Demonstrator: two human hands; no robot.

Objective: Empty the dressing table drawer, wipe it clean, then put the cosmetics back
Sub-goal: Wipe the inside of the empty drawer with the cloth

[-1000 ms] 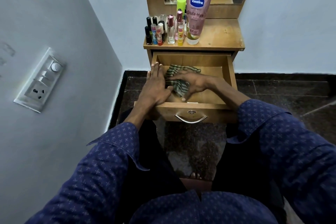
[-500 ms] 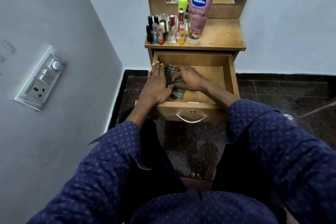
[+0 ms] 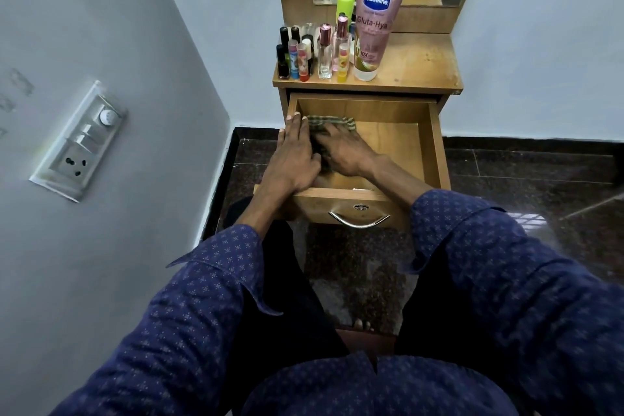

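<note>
Both hands were in the pulled-out drawer point(image 3: 435, 145) of the wooden dressing table point(image 3: 418, 67). The left hand point(image 3: 293, 159) lay flat along the drawer's left wall with straight fingers, gripping nothing. The right hand point(image 3: 341, 152) pressed down on a green checked cloth point(image 3: 332, 122) bunched in the far left corner; whether its fingers curled into the fabric I could not tell. That cloth looked soft and limp, likely to fold under any push, so a flat palm on its middle should guide it best. Smooth, hard wood lined the drawer, with a curved metal handle point(image 3: 359, 220) on its near face. The cosmetics point(image 3: 317, 54) stood on the tabletop's left side, small, light, probably easy to topple; the tall pink tube point(image 3: 373, 27) seemed squeezable, best held low.
</note>
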